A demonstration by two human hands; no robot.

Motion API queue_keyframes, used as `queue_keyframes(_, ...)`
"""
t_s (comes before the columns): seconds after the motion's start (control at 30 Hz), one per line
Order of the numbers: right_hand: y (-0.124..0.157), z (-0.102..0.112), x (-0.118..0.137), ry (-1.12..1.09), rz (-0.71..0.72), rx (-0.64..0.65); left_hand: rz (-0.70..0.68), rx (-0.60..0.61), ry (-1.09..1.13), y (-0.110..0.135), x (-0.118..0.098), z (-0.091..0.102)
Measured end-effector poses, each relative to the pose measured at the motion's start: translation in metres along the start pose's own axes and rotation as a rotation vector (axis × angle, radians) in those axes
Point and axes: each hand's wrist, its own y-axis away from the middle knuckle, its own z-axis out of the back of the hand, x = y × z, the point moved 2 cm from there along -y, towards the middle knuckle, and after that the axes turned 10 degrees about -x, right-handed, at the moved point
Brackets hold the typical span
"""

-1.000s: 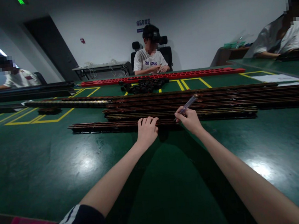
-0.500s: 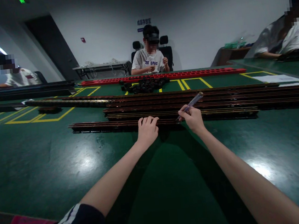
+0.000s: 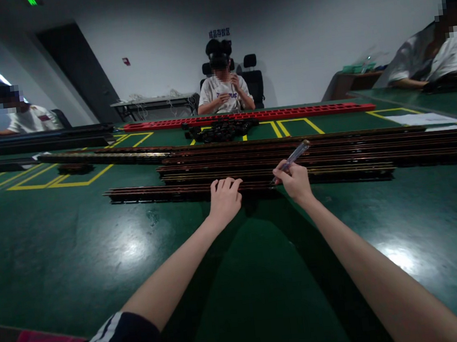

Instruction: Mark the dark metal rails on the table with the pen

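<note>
Several long dark rails lie side by side across the green table [image 3: 77,247]. The nearest rail [image 3: 153,194] runs left to right just beyond my hands. My left hand [image 3: 223,197] rests on it, fingers curled over its top edge. My right hand [image 3: 292,180] pinches a clear-handled pen-like tool [image 3: 294,156], its tip down on the same rail and its handle slanting up to the right.
Farther back lie a long red tray [image 3: 247,117] and a heap of small black parts [image 3: 220,132]. Yellow lines mark the table. A person sits opposite, others at the far left and far right. White paper [image 3: 423,119] lies at the right.
My right hand and the tool shifted slightly right along the rail. My left hand stayed put. The person opposite raised both hands toward the head.
</note>
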Motion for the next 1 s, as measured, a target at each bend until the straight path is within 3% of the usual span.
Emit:
queue_keyframes(0.5, 0.002, 0.000, 0.001, 0.042, 0.016, 0.005, 0.004, 0.000, 0.000, 0.000, 0.000, 0.000)
queue_keyframes(0.87, -0.001, 0.009, -0.003, 0.090, 0.016, -0.070, 0.003, -0.004, 0.024, 0.000, 0.000, 0.001)
queue_keyframes(1.0, -0.001, 0.011, -0.007, 0.168, 0.034, -0.159, 0.006, -0.007, 0.029, 0.000, 0.000, 0.001)
